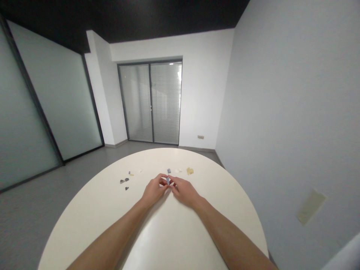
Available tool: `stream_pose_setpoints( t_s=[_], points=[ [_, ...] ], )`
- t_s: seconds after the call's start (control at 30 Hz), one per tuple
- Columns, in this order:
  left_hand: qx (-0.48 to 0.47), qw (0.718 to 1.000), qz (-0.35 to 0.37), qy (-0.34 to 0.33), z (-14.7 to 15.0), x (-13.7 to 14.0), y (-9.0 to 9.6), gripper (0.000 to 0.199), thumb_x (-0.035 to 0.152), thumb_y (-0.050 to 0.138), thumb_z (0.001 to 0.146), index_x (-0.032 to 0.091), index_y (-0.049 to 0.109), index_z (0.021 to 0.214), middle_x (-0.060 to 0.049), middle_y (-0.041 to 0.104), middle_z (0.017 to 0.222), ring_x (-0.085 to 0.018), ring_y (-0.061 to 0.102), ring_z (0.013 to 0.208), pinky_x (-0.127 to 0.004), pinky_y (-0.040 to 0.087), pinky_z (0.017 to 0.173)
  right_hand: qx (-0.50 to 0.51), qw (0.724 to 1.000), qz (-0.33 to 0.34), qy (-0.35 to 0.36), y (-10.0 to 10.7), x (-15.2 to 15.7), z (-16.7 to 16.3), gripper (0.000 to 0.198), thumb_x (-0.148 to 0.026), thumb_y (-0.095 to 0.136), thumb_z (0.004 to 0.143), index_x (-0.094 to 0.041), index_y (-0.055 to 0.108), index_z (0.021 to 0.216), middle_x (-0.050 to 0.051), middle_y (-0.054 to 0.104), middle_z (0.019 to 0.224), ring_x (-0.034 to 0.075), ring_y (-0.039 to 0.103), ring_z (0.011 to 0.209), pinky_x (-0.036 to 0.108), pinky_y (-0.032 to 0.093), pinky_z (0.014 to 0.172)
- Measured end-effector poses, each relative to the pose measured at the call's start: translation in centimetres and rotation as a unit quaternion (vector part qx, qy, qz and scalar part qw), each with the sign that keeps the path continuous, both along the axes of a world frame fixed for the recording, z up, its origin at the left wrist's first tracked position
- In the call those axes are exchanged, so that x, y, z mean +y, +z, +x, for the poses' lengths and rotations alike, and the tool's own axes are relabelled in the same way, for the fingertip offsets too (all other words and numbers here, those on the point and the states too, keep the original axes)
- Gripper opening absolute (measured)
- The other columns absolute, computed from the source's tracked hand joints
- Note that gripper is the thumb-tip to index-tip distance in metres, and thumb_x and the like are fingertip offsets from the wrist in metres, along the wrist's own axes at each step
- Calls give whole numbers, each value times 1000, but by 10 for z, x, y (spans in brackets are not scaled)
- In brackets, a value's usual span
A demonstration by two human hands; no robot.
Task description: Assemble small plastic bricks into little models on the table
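Small, narrow blue-grey piece, material unclear, held upright-ish between the fingertips of both hands, above the near-middle of a smooth, cream-white round table. Left hand: grip nearly closed, thumb and fingers curled to the piece's left side. Right hand: grip likewise narrow, fingertips on its right side. Just beyond the hands: a squarish blue-grey piece, thin white scraps, an irregular, flat yellow piece. Left of the left hand, apart: angular dark-grey pieces and a slim yellow sliver. Surface textures too small to resolve.
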State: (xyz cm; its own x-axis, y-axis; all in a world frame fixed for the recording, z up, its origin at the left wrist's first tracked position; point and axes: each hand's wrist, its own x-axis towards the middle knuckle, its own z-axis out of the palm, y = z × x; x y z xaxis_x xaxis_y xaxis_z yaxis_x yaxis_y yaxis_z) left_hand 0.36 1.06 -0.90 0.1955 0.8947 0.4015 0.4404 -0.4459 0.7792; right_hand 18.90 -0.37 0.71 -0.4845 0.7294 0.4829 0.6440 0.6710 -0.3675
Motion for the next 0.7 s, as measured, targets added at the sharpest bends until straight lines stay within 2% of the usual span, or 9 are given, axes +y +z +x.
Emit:
stream_pose_setpoints(
  t_s=[0.43,0.7],
  points=[
    [10,1000,-4,-2,0,2,-1,30,28,61,79,23,59,108,-1,71,82,-16,67,76,-25,49,69,-12,1000,6,-5,0,0,0,44,-23,42,94,-21,47,138,8,65,118,18,62,101,28,46,90],
    [33,999,1,22,1,-3,2,31,27,61,80,23,61,110,-2,72,84,-16,66,75,-25,49,70,-24,1000,6,-6,-1,0,0,46,-24,43,95,-22,44,141,9,64,121,19,59,108,31,45,95]
  ],
)
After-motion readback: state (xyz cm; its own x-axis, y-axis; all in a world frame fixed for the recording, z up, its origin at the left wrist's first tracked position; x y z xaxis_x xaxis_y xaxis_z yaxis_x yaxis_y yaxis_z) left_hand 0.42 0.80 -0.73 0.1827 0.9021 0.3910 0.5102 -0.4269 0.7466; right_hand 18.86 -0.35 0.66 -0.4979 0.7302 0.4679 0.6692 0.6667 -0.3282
